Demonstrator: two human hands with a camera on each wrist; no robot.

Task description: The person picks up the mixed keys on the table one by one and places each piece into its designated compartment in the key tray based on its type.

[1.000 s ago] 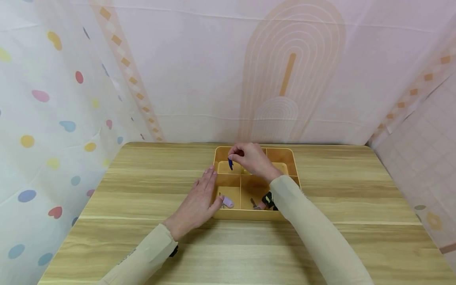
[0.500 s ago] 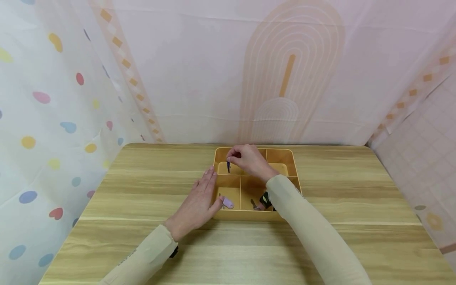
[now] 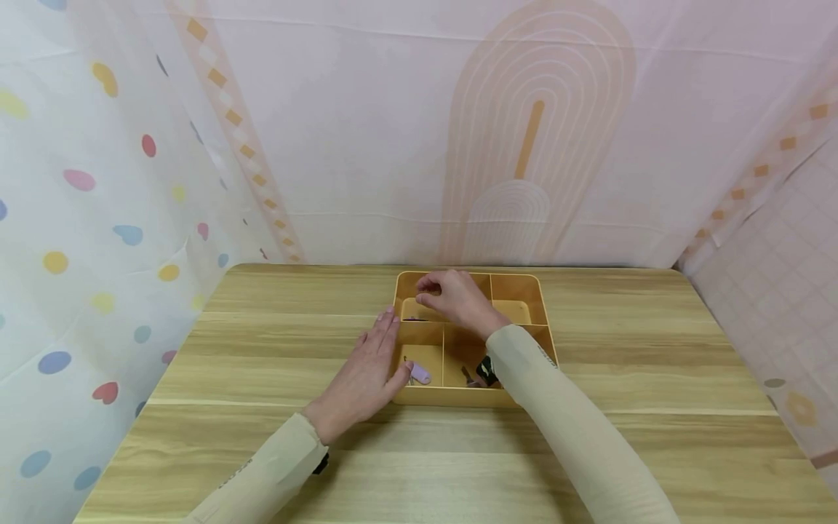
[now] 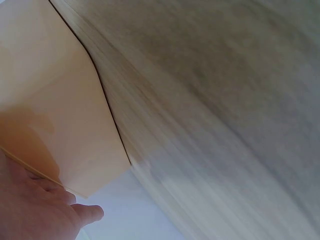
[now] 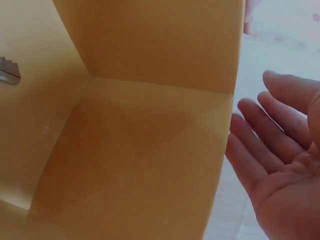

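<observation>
A yellow-orange divided tray [image 3: 458,397] stands at the table's back. My right hand [image 3: 458,298] hovers over its back left compartment, thumb and fingertips apart and holding nothing. In the right wrist view that hand [image 5: 280,145] shows straightened fingers beside the tray wall. Below it a small dark blue slim thing [image 3: 414,319] lies in the back left compartment, partly hidden by the divider. My left hand [image 3: 366,367] rests fingers straight along the tray's left side, thumb at the front left compartment. There lies a key with a lilac tag [image 3: 420,373].
Another key [image 3: 469,377] lies in the front right compartment, partly hidden by the right arm. A key blade [image 5: 9,71] shows in the right wrist view. The wooden table [image 3: 275,313] meets a patterned curtain [image 3: 366,145] behind the tray.
The dark blue thing, pinched in my right hand before, has been let go and now lies in the back left compartment. The right fingers have parted. My left hand stays at the tray.
</observation>
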